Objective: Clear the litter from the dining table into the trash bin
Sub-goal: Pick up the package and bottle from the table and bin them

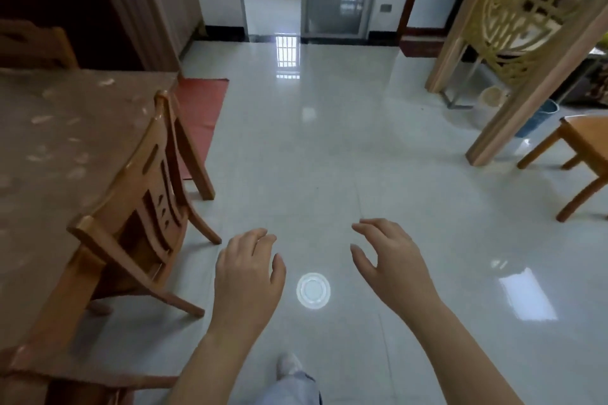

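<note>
i see left hand (247, 273) and right hand (393, 261) loose, empty. pale blurred bits (41, 119) on the table (49, 207) may be litter left; bin (539, 118) stands well apart.

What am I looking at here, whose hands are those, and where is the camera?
There is no machine: a person wears one camera on the head, looking forward and down. The left hand and right hand are theirs, both relaxed and holding nothing. At left stands the dining table, with pale scraps scattered on top and a wooden chair drawn up to it. Far right, by a lattice screen, stand a white bin and a blue bin. The white ring on the floor may be a lamp's reflection; I cannot tell.
</note>
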